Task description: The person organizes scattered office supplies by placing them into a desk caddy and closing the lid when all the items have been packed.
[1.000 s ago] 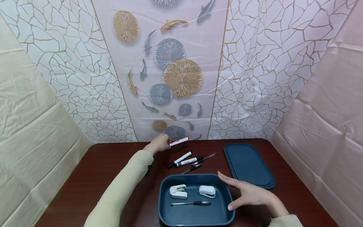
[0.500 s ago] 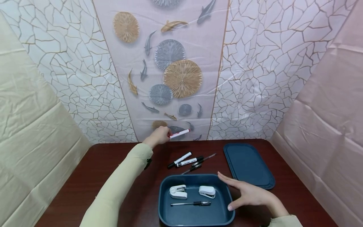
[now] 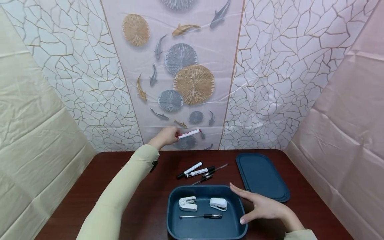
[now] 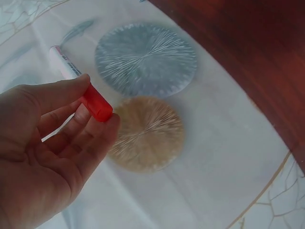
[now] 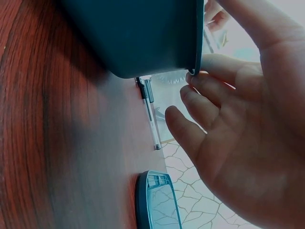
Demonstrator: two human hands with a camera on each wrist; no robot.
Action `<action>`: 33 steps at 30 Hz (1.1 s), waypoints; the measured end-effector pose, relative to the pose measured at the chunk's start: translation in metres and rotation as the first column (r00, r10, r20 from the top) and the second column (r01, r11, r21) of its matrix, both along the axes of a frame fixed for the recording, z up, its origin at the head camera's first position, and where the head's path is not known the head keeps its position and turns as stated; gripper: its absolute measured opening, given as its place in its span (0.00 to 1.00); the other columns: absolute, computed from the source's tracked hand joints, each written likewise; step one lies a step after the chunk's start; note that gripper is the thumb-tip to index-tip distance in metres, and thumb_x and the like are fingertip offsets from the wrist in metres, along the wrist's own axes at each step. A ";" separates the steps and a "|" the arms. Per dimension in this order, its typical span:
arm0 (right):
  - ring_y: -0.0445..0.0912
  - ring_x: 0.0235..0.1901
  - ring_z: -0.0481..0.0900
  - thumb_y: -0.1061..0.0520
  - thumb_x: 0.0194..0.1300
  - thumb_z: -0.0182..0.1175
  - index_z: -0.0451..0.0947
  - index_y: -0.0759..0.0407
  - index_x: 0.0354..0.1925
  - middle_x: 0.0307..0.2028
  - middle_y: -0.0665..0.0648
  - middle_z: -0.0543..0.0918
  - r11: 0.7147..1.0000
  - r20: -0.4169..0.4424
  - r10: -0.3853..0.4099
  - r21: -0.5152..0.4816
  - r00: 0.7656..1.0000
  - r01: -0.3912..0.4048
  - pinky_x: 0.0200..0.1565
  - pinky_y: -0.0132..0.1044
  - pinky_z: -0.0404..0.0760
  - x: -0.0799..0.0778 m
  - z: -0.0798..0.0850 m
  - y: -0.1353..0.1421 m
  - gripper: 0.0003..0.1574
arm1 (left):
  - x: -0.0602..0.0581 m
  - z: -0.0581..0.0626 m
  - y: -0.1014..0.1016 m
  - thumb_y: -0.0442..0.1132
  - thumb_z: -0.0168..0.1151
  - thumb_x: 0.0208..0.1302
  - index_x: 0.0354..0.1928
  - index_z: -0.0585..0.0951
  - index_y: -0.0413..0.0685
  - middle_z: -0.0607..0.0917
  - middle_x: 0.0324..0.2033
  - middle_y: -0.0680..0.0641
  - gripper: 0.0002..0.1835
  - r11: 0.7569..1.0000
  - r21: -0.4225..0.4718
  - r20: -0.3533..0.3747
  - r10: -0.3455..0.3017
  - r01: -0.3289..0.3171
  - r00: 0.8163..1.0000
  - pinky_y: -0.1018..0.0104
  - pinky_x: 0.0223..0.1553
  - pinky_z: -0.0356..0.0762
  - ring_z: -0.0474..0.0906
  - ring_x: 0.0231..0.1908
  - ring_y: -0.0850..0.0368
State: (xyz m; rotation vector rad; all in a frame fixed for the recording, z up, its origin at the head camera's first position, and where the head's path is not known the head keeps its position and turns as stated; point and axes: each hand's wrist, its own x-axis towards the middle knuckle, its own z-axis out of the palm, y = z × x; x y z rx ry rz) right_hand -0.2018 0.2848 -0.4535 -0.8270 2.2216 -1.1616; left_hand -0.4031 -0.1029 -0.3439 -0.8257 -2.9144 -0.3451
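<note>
My left hand [image 3: 166,136] pinches a white marker with a red cap [image 3: 189,133], raised above the table's far edge in front of the cloth. In the left wrist view, thumb and fingertips grip it by the red cap [image 4: 98,103]. My right hand [image 3: 265,209] rests at the right rim of a blue box [image 3: 207,230], its fingers fairly straight and the thumb spread. Inside the box lie two white staplers, one on the left [image 3: 188,204] and one on the right [image 3: 218,203], with a black-and-clear pen [image 3: 201,216] in front of them.
Behind the box lie two white markers with black caps, one [image 3: 189,170] beside the other [image 3: 200,171], and clear pens [image 3: 202,179]. A blue lid [image 3: 262,176] lies at the right. Patterned cloth [image 3: 258,83] hangs along the table's [image 3: 114,170] far edge.
My left hand has lifted the red-capped marker upward from near the table's far edge. The right hand stays at the box rim. The view has tilted very slightly.
</note>
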 end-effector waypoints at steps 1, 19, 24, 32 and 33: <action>0.26 0.70 0.46 0.56 0.66 0.68 0.45 0.53 0.81 0.80 0.57 0.45 1.000 0.002 0.001 -0.004 1.000 -0.001 0.64 0.25 0.56 0.000 0.000 0.000 0.57 | 0.000 0.003 0.000 0.29 0.65 0.58 0.37 0.86 0.40 0.85 0.30 0.47 0.06 1.000 0.014 0.007 -0.003 0.003 1.000 0.55 0.42 0.77 0.78 0.32 0.51; 0.28 0.71 0.46 0.57 0.66 0.68 0.47 0.42 0.80 0.79 0.51 0.45 1.000 -0.003 -0.003 0.000 1.000 0.003 0.64 0.25 0.55 0.001 0.000 0.000 0.56 | 0.006 0.062 0.003 0.30 0.67 0.60 0.43 0.86 0.36 0.87 0.33 0.43 0.09 0.995 0.096 -0.064 0.004 0.002 0.998 0.55 0.46 0.78 0.83 0.37 0.48; 0.28 0.71 0.46 0.56 0.66 0.68 0.47 0.41 0.80 0.79 0.52 0.45 1.000 -0.002 -0.004 0.006 1.000 0.004 0.65 0.26 0.56 0.000 0.000 0.000 0.56 | 0.009 0.077 -0.003 0.30 0.67 0.61 0.43 0.86 0.36 0.87 0.32 0.43 0.09 0.992 0.126 -0.072 0.021 -0.012 0.997 0.55 0.43 0.77 0.81 0.35 0.49; 0.24 0.70 0.46 0.56 0.67 0.68 0.47 0.41 0.80 0.80 0.55 0.44 1.000 0.009 -0.001 -0.003 1.000 0.001 0.64 0.25 0.56 -0.001 -0.001 0.000 0.55 | 0.010 0.094 -0.013 0.30 0.68 0.60 0.44 0.86 0.35 0.87 0.33 0.42 0.10 0.984 0.178 -0.086 0.026 -0.010 0.996 0.56 0.42 0.77 0.81 0.35 0.49; 0.25 0.70 0.46 0.56 0.67 0.68 0.47 0.41 0.80 0.80 0.55 0.44 1.000 0.009 -0.001 -0.002 1.000 0.001 0.64 0.25 0.56 0.000 -0.001 0.000 0.55 | 0.011 0.096 -0.014 0.30 0.68 0.61 0.44 0.86 0.35 0.87 0.33 0.42 0.10 0.983 0.182 -0.086 0.027 -0.011 0.996 0.56 0.42 0.77 0.81 0.35 0.49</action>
